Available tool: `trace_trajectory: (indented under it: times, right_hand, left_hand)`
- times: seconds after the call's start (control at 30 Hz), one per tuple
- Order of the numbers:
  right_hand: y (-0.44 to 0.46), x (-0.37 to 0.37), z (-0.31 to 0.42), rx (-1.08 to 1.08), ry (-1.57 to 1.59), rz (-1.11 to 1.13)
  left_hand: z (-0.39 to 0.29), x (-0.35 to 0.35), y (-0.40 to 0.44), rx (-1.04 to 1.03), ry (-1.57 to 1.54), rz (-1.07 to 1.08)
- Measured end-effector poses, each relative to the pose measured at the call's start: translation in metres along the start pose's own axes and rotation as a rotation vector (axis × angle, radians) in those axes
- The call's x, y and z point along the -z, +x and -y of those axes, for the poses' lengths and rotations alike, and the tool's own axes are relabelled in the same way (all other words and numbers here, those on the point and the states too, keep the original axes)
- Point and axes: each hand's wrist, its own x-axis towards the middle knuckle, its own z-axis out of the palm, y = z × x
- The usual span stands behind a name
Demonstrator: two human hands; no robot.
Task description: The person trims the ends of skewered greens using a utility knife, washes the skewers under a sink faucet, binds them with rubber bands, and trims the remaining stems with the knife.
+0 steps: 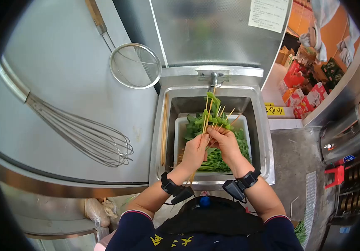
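Both my hands are together over the sink [267, 154]. My left hand [195, 151] is closed round thin bamboo skewers [206, 121], their ends poking out above and below it. Fingers pinched, my right hand [226, 145] also grips several skewers that fan out to the upper right. Green leaves [214, 100] are threaded on or pressed against the sticks; which leaf sits on which stick I cannot tell. Beneath my hands, a white tub [180, 125] in the basin holds leafy greens with long stems [213, 162]. My hands hide part of it.
More skewers [164, 129] lie along the sink's left rim. A tap [214, 78] stands at the back. On the steel counter to the left are a large whisk [79, 129] and a wooden-handled strainer [135, 65]. A red stool [334, 176] and a metal pot [345, 138] are at the right.
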Motion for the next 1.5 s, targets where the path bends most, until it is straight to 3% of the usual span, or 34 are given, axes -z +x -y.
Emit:
trace_trajectory:
  times: [0.2, 0.3, 0.37, 0.43, 0.5, 0.63, 0.8, 0.87, 1.07, 1.17, 1.23, 1.37, 1.5]
  right_hand:
    - [0.031, 0.000, -0.024, -0.062, 0.004, 0.016]
    - [0.034, -0.006, -0.022, -0.095, 0.026, 0.033]
    - [0.036, -0.010, -0.020, -0.007, 0.034, 0.027]
    - [0.038, -0.011, -0.015, -0.011, 0.048, 0.048]
    - [0.041, -0.010, -0.008, -0.009, 0.063, 0.058]
    - [0.047, 0.001, 0.001, -0.027, 0.015, 0.138]
    - [0.054, 0.011, 0.006, -0.028, 0.057, 0.167]
    - [0.057, 0.014, 0.013, 0.047, 0.086, 0.052]
    - [0.071, 0.021, 0.022, 0.175, 0.057, 0.074]
    - [0.069, 0.026, 0.024, 0.184, 0.048, 0.076]
    - [0.069, 0.037, 0.026, 0.111, 0.094, 0.099]
    - [0.069, 0.080, 0.019, 0.076, 0.175, 0.069]
    - [0.051, 0.112, 0.045, 0.165, 0.148, -0.139]
  left_hand:
    - [0.013, 0.012, 0.015, 0.096, 0.038, -0.002]
    - [0.014, 0.010, 0.014, 0.120, 0.067, -0.072]
    - [0.008, 0.007, 0.011, 0.124, 0.181, -0.204]
    - [0.014, 0.010, 0.013, 0.101, 0.185, -0.275]
    - [0.016, 0.013, 0.018, -0.060, 0.365, -0.350]
    - [0.002, 0.017, 0.027, 0.156, -0.019, -0.340]
    - [-0.018, 0.012, 0.043, 0.080, 0.080, -0.357]
    - [-0.019, 0.008, 0.043, 0.053, 0.115, -0.357]
    - [-0.011, 0.002, 0.037, 0.028, 0.313, -0.265]
    - [-0.008, 0.001, 0.039, 0.051, 0.163, -0.418]
    - [-0.015, 0.010, 0.039, 0.053, -0.115, -0.402]
    - [-0.038, 0.021, 0.038, -0.006, -0.143, -0.499]
    - [-0.044, 0.025, 0.039, 0.011, -0.107, -0.482]
